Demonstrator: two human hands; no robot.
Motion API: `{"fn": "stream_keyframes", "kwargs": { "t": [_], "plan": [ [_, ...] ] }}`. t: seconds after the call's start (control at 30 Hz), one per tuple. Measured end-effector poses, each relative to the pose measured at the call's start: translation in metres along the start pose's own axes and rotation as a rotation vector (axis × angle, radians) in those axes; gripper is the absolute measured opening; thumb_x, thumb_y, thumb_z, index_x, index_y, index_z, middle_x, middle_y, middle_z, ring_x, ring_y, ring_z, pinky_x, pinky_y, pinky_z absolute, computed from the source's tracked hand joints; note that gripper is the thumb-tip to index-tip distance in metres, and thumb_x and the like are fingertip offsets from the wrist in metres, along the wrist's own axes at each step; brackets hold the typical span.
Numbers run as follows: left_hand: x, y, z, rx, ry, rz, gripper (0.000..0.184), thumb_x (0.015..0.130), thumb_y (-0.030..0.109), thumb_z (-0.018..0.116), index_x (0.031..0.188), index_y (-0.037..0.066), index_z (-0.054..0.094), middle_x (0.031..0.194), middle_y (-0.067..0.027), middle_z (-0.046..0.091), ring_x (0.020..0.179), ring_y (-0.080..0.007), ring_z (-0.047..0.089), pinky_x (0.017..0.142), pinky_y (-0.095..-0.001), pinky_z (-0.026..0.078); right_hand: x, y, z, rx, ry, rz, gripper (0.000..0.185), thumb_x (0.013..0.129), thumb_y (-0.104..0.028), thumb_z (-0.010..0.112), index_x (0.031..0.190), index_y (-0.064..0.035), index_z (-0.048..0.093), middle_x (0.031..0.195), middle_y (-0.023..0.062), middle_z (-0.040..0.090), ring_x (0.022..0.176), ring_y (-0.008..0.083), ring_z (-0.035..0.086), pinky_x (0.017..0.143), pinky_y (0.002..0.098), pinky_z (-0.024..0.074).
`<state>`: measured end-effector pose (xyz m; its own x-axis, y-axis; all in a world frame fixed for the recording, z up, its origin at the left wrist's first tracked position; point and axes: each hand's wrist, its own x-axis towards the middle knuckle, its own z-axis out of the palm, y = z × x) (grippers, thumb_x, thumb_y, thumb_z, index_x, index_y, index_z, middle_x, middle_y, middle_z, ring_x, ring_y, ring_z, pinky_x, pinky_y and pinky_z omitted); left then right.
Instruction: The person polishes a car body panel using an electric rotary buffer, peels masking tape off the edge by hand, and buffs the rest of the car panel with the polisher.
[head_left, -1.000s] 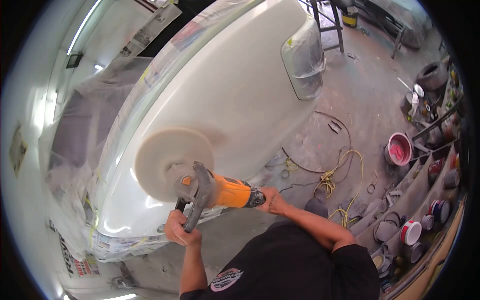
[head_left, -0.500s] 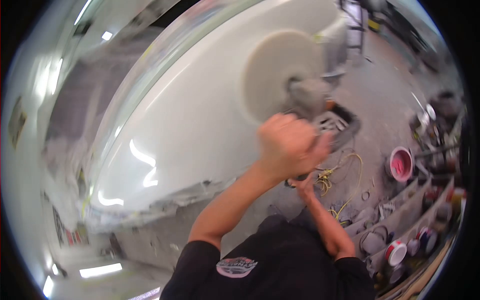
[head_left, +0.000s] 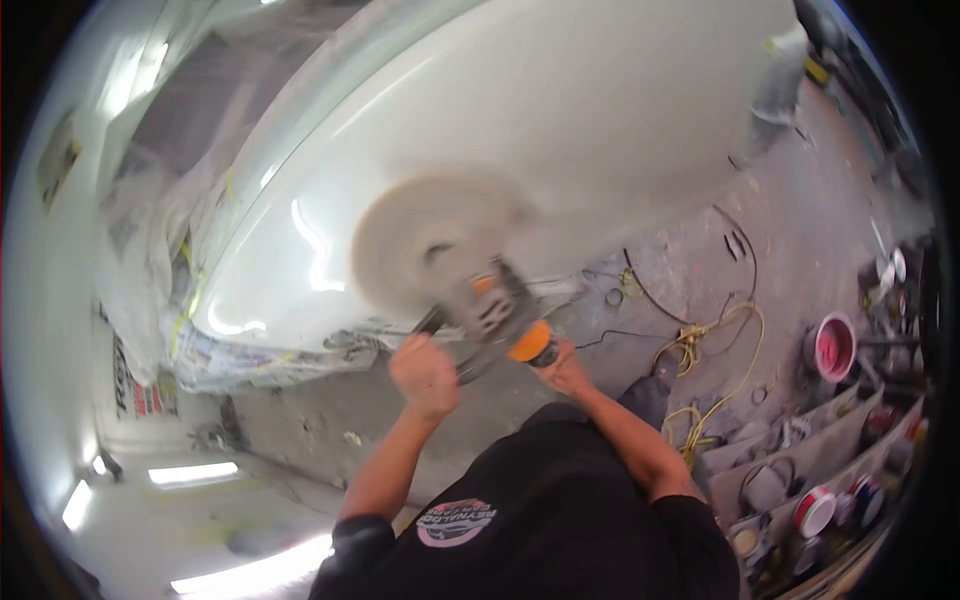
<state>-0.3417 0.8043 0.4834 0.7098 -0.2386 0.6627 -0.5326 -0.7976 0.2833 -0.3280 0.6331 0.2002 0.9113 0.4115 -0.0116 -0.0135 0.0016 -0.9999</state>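
A rotary polisher (head_left: 495, 310), dark with an orange band, is between my two hands. My left hand (head_left: 425, 378) is wrapped round its black front handle. Behind the orange band, my right hand (head_left: 567, 370) grips the rear end, its fingers partly hidden. The round off-white polishing pad (head_left: 395, 245) is smeared by motion and lies against the glossy white car panel (head_left: 620, 120), close to its lower edge. Bright light reflections show on the panel left of the pad. Crumpled masking paper and plastic (head_left: 270, 360) line the panel's lower edge.
A yellow cord (head_left: 752, 345) and dark cables lie on the grey floor at right. A bucket (head_left: 829, 348) with something pink inside stands near a divided shelf (head_left: 790, 450) of tubs and cans. Plastic sheeting (head_left: 130, 300) covers the car at left.
The polisher and both hands have moved down and left in view, from the panel's right part toward its lower-left edge. The view itself has also shifted.
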Motion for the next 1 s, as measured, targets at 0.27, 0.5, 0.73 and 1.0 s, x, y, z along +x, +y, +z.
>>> {"fn": "stream_keyframes", "kwargs": {
  "t": [0.27,0.5,0.73,1.0],
  "plan": [
    [-0.013,0.012,0.036,-0.092,-0.064,-0.097,0.032,0.087,0.017,0.054,0.06,0.006,0.042,0.055,-0.0097,0.041,0.047,-0.0275,0.039,0.049,-0.0413,0.029,0.017,0.072,-0.001,0.029,0.146,-0.055,0.05,0.079,-0.029,0.087,0.121,-0.0078,0.071,0.107,0.0116,0.077,0.096,0.0286,0.073,0.088,0.0392,0.0563],
    [0.149,0.108,0.174,-0.14,-0.177,0.326,0.035,0.081,0.013,0.071,0.057,0.011,0.045,0.054,-0.0082,0.042,0.047,-0.0289,0.041,0.048,-0.043,0.031,-0.001,0.032,-0.142,-0.072,0.582,-0.027,0.059,0.082,-0.035,0.087,0.123,0.0023,0.067,0.106,0.0133,0.075,0.096,0.0292,0.073,0.087,0.0402,0.0565],
    [0.21,0.161,0.26,-0.246,-0.22,0.387,0.044,0.087,0.032,0.077,0.058,0.011,0.053,0.053,-0.0086,0.05,0.051,-0.0306,0.053,0.051,-0.0436,0.039,-0.013,0.045,-0.177,0.43,0.384,0.177,0.044,0.088,-0.026,0.083,0.12,-0.0006,0.068,0.101,0.0067,0.073,0.093,0.0202,0.069,0.084,0.0375,0.0555],
    [0.062,0.061,0.135,-0.021,-0.424,0.168,0.032,0.084,0.018,0.074,0.059,0.012,0.054,0.058,-0.0091,0.052,0.052,-0.0298,0.051,0.053,-0.044,0.037,-0.039,0.1,0.016,0.234,0.375,0.147,0.041,0.086,-0.022,0.085,0.119,-0.0019,0.07,0.106,0.0109,0.077,0.096,0.0204,0.072,0.088,0.0374,0.0552]
  ]
}}
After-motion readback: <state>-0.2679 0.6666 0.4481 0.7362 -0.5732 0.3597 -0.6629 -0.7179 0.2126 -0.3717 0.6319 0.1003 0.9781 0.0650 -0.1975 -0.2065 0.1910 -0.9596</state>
